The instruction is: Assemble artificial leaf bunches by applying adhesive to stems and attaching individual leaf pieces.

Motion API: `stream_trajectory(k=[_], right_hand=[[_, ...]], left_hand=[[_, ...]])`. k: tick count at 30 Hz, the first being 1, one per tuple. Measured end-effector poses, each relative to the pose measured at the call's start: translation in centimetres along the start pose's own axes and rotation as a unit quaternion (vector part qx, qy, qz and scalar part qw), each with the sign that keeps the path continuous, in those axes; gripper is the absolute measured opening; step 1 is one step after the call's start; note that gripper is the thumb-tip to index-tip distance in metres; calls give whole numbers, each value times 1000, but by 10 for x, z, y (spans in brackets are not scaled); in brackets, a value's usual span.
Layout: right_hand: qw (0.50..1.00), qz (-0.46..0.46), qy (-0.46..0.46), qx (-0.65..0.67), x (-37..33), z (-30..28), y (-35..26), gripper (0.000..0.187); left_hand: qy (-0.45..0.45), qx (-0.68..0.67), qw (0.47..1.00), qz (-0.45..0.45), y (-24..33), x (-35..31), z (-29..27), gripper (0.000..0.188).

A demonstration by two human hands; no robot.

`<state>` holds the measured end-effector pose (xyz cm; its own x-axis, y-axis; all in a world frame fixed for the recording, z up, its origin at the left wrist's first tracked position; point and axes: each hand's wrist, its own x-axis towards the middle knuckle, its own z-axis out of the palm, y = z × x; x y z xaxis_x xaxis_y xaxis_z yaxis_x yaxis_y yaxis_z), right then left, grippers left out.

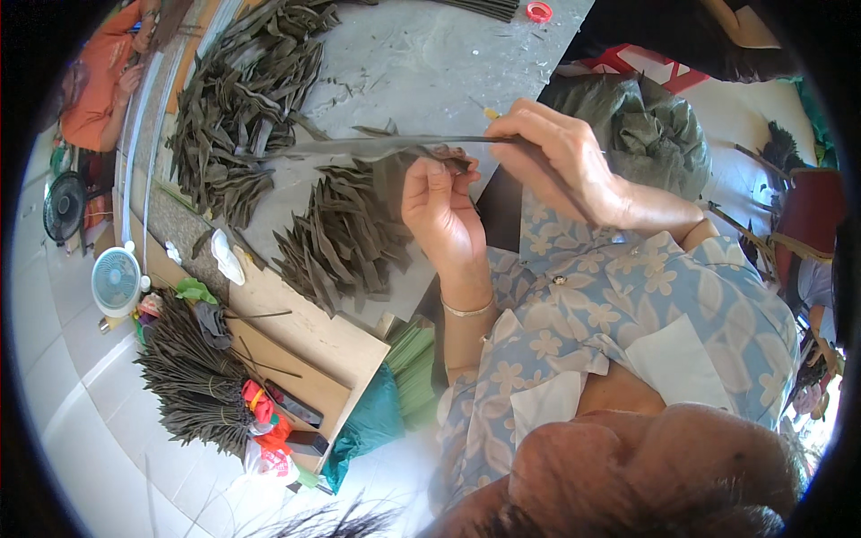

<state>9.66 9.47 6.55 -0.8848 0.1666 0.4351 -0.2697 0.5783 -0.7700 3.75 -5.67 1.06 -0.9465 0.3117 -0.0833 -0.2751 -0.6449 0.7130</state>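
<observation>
My left hand (444,202) is closed, thumb against curled fingers, on a dark grey-brown leaf-like strip (388,175). My right hand (560,157) pinches the end of a long thin dark stem (413,140), which stretches leftward above the left hand. A small yellow piece (491,113) shows by the right fingertips; what it belongs to is unclear. Below and left of my left hand lies a fanned pile of dark strips (341,233) on the grey tabletop (404,54). A larger heap of the same strips (247,99) covers the table's left side.
A bundle of dark stems (475,7) and a red ring-shaped cap (539,12) lie at the far edge. Bundled dark strips (193,377) stand lower left, beside a wooden board (305,350). A dark green plastic sheet (659,134) sits right. A person in orange (99,90) works far left.
</observation>
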Motion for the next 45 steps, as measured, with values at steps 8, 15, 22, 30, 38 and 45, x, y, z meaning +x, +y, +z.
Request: stream_trajectory(k=[8,15,22,30,38,45], right_hand=[[998,53,10,35,-22,-5,13,11],[994,96,9,57,-28,-4,15,10],[993,99,34,59,-27,1,18,9],[993,100,24,64,-30,5,17,9],[992,109,27,55,-32,3,22,9],[996,82,27,35,-31,5,20,9]], left_hand=[[-7,8,1000,13,-11,6,11,13],[10,-6,1000,16,-9,6,18,7],[18,11,1000,11,-8,3,19,7],[11,12,1000,26,-12,5,15,9],[14,16,999,36,-15,4,16,8],[-1,92,993,76,-10,3,19,8]])
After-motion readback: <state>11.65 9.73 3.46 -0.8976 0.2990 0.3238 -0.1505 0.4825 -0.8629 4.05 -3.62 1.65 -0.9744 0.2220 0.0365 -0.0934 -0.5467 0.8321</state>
